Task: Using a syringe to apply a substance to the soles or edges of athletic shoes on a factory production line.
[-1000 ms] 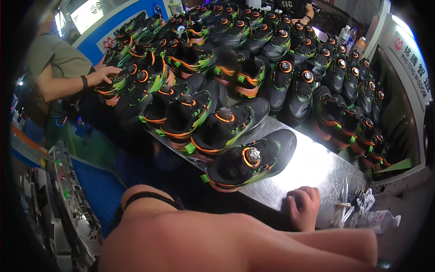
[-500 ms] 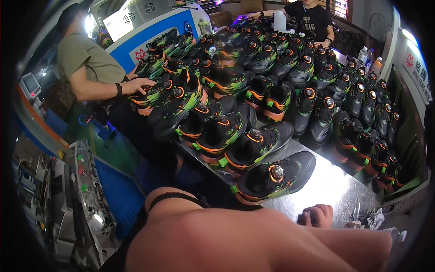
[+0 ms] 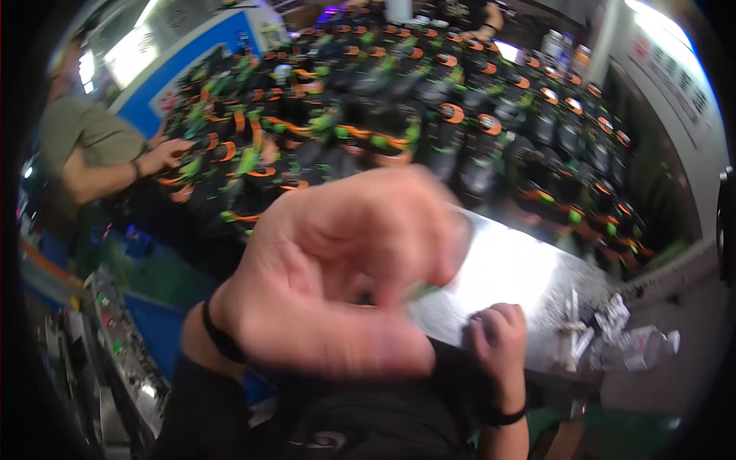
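Left hand is up close to the camera, over the near end of the desk, fingers bent round and thumb running along below, with a gap inside the curl. Too motion-blurred to tell if it pinches anything. It covers the closest shoe position; just a rounded dark edge shows past the fingertips. Right hand is by the near edge of the desk, fingers loosely folded; can't tell what, if anything, is inside. Black, green and orange shoes fill the desk behind the left hand in rows, blurred. Bare shiny metal between the hands and shoes. Right of the right hand: pale tool-like bits, crumpled foil, clear bottle on its side. Co-worker's hand at far left is on the shoes.
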`<state>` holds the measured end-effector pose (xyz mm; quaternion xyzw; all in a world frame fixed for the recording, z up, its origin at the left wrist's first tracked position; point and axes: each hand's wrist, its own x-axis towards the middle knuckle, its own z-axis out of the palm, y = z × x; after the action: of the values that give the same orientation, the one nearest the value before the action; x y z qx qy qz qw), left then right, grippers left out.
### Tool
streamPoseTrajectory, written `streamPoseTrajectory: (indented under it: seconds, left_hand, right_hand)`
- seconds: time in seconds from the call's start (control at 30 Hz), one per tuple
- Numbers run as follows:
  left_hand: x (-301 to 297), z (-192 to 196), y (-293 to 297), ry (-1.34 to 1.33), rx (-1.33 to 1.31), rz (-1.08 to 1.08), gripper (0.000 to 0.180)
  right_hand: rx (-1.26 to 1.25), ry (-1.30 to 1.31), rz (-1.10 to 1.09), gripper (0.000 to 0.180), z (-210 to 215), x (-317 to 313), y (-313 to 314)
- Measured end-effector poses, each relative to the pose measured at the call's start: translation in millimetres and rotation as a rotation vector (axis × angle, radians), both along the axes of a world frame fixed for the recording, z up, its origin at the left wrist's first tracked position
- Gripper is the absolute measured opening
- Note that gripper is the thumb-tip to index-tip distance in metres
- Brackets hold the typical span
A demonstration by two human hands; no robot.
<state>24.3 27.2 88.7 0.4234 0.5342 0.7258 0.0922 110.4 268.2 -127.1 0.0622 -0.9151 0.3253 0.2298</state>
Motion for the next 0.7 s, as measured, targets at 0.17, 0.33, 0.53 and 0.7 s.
streamPoseTrajectory:
  seconds: [0.17,0.33,0.53,0.7]
  left_hand:
    - [-46,-81,-24,0.435,-0.648,0.232,0.015]
    - [-44,-108,-15,0.563,-0.889,0.183,0.061]
    - [-52,-108,-4,0.565,-1.006,0.137,0.086]
    - [-56,-107,-4,0.591,-1.069,0.110,0.083]
  right_hand:
    - [-0.173,0.046,-0.028,0.011,-7,21,15]
    - [-0.209,0.039,-0.019,0.016,14,52,31]
    - [0.086,-0.001,-0.249,0.012,44,86,80]
    - [0.465,-0.112,-0.344,0.039,60,97,119]
